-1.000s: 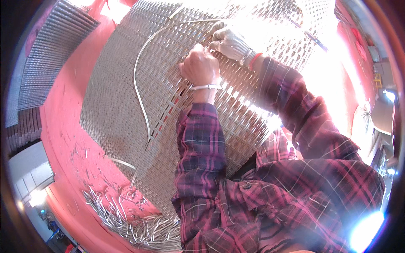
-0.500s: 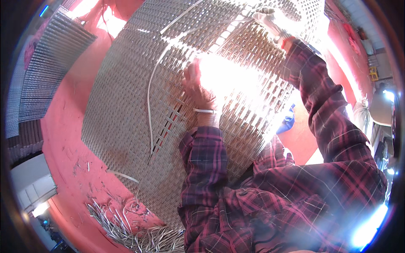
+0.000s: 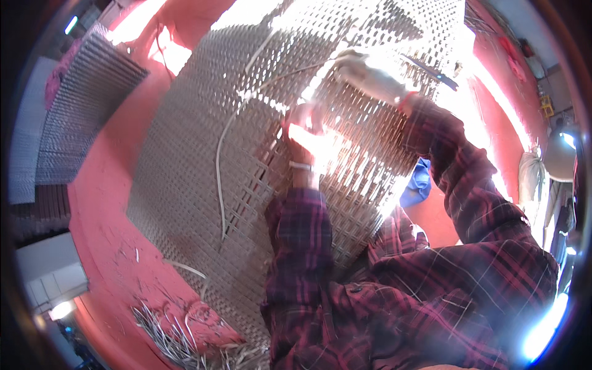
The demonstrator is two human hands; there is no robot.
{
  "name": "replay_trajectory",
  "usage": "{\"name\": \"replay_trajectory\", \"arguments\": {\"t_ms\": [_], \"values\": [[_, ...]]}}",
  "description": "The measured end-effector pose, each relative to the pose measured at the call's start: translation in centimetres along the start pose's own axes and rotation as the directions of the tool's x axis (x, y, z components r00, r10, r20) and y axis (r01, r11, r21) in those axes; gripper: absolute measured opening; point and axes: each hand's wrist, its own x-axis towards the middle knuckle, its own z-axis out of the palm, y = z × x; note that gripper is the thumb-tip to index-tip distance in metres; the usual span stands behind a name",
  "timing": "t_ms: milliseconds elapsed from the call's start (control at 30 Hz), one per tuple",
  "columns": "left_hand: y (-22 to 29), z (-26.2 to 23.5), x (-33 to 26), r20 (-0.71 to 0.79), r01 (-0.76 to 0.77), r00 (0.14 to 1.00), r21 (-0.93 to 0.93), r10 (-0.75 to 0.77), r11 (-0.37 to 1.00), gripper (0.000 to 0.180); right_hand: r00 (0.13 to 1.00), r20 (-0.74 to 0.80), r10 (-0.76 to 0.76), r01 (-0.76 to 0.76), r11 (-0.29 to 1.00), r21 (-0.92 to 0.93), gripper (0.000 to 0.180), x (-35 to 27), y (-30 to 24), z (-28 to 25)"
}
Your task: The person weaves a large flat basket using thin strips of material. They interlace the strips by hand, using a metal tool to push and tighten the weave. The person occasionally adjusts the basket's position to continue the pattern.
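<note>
A large woven wicker panel in greyish tan fills the middle, tilted, with a slit-like gap in its weave below my left hand. A pale flat weaving strand curves up out of that gap, then bends right toward my right hand. My right hand, above the panel's upper part, is closed on the strand's end. My left hand rests on the panel near the middle; glare and blur hide its fingers. A dark slim tool lies on the panel just right of my right hand.
Cut strand scraps are heaped on the red floor at lower left. Another woven panel stands at upper left. A blue cloth-like item lies beside the panel's right edge. Strong sunlight washes out parts of the weave.
My right hand has come down and left, closer to my left hand, bringing the strand's end with it. The dark tool now shows beside it. My left hand has shifted slightly right and down.
</note>
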Motion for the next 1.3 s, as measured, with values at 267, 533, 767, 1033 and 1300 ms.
{"name": "replay_trajectory", "arguments": {"t_ms": [267, 533, 767, 1033, 1300], "values": [[-2.0, -0.6, -3.4, 0.024, 0.186, 0.980, -0.449, -0.196, 0.874, 0.037, 0.940, 0.342, 0.020, -0.338, -0.095, 0.936, 0.034, 2.2, 3.1, -1.8], [0.7, -3.1, -3.6, 0.108, 0.395, 0.919, -0.198, -0.380, 0.897, 0.007, 0.976, 0.080, 0.200, -0.060, -0.103, 0.993, 0.049, 3.8, 2.4, -0.1], [3.8, -5.2, -4.0, 0.085, -0.085, 0.994, 0.223, 0.067, 0.971, 0.008, 0.950, 0.250, 0.186, -0.154, -0.419, 0.895, 0.050, 4.3, 4.2, -1.9], [8.7, -13.1, -8.2, 0.143, 0.040, 0.986, 0.269, -0.081, 0.962, 0.006, 0.925, 0.320, 0.206, -0.219, -0.400, 0.890, 0.044, 3.5, 6.5, -10.5], [10.0, -13.9, -5.8, 0.047, 0.164, 0.983, 0.228, -0.179, 0.960, 0.011, 0.916, 0.349, 0.195, -0.203, -0.525, 0.827, 0.038, 4.9, 7.4, -11.0]]}}
